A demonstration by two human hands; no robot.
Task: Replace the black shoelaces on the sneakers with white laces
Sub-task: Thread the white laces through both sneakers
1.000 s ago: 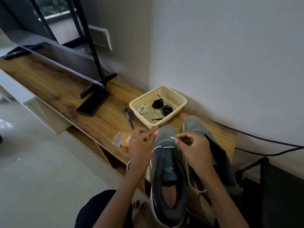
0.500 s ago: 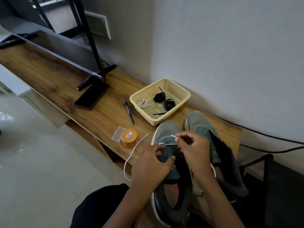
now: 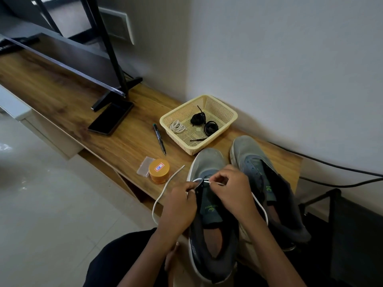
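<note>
Two grey sneakers stand at the near end of the wooden bench, the left sneaker (image 3: 207, 162) in front of me and the right sneaker (image 3: 255, 160) beside it. A white lace (image 3: 163, 191) runs through the left sneaker's lowest eyelets; one end trails left over the bench edge, the other loops right. My left hand (image 3: 180, 206) grips the left eyelet flap of that sneaker. My right hand (image 3: 230, 189) pinches the tip of the white lace at the eyelets. A cream basket (image 3: 228, 117) behind the sneakers holds two coiled black laces (image 3: 204, 123) and a coiled white lace (image 3: 177, 126).
On the bench (image 3: 62, 90) lie a black pen (image 3: 159, 138), an orange round tin (image 3: 159, 170) beside a small plastic bag (image 3: 145, 165), and a dark phone (image 3: 110, 119) at the foot of a TV stand (image 3: 116, 79). Black cables (image 3: 331, 168) run along the wall at right.
My left hand let go of the lace's left end and dropped onto the left sneaker's eyelet flap; that end now lies loose on the bench. My right hand lowered the lace tip toward the eyelets.
</note>
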